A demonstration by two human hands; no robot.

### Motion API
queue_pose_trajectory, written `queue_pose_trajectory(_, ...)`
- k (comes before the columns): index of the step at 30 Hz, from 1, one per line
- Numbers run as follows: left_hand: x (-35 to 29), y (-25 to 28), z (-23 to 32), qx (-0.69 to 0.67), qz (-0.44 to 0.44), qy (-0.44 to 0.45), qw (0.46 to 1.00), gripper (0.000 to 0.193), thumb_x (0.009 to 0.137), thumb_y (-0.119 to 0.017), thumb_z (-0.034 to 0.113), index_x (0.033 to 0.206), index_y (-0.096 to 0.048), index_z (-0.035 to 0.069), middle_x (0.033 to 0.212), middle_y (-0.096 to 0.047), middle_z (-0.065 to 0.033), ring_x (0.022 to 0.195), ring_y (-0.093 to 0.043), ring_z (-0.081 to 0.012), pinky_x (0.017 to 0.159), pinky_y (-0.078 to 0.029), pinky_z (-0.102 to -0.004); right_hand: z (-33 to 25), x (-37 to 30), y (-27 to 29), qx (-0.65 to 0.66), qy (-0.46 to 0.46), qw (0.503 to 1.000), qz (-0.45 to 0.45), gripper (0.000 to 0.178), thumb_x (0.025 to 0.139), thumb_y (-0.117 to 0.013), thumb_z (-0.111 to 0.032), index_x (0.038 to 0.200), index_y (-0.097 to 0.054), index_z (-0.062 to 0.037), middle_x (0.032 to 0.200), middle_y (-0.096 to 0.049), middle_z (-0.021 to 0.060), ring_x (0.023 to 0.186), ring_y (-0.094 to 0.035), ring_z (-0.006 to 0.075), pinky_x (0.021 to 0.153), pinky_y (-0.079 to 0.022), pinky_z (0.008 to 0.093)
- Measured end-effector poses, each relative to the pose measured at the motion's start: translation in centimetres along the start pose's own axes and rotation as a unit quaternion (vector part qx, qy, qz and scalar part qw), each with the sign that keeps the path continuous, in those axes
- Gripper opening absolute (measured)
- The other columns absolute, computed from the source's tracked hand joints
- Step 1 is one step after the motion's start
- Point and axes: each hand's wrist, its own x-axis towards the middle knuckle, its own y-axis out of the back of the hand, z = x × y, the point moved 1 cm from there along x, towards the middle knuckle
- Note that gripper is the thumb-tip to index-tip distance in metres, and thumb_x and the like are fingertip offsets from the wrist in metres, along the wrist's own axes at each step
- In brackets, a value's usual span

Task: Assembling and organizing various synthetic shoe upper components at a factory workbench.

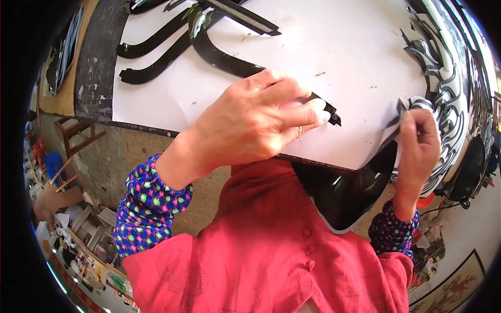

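A long curved black strip [224, 60] lies on a white sheet [360, 57] over the table. My left hand [250, 115] is closed near the strip's right end, with thumb and fingers on it; the end piece shows past the fingertips. Toward the right edge, my right hand [420, 143] pinches the upper corner of a glossy black sheet [349, 195] with a pale edge. That sheet droops over the table's near edge, in front of my red clothing. Other black strips [156, 44] join the curved one at the upper left.
Black-and-white curled cut-outs [454, 115] are piled along the table's right side. A dark bag-like thing [468, 169] hangs beyond them. A wooden stool [78, 133] stands on the floor at left, near a blue container [53, 164].
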Motion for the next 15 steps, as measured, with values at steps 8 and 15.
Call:
queue_pose_trajectory(8, -0.3, 0.0, -0.1, -0.015, -0.001, -0.029, 0.999, 0.03, 0.074, -0.072, 0.014, 0.104, -0.077, 0.011, 0.108, -0.07, -0.001, 0.103, -0.061, -0.0204, 0.081, -0.053, -0.0338, -0.9, -2.6, -1.3, 0.03, 0.085, 0.996, -0.015, 0.01, 0.101, -0.055, -0.004, 0.106, -0.057, 0.004, 0.104, -0.067, 0.0116, 0.087, -0.058, 0.0131, 0.081, -0.046, 0.0241)
queue_pose_trajectory(15, -0.1, 0.2, 0.8, 0.01, -0.001, -0.001, 1.0, 0.035, 0.071, -0.069, 0.012, 0.105, -0.076, 0.009, 0.11, -0.07, -0.0016, 0.103, -0.062, -0.0216, 0.081, -0.052, -0.0341, -1.0, -1.7, -1.1, 0.072, 0.123, 0.989, -0.033, 0.014, 0.103, -0.044, -0.008, 0.102, -0.053, 0.003, 0.103, -0.069, 0.0152, 0.092, -0.063, 0.0155, 0.086, -0.049, 0.0285)
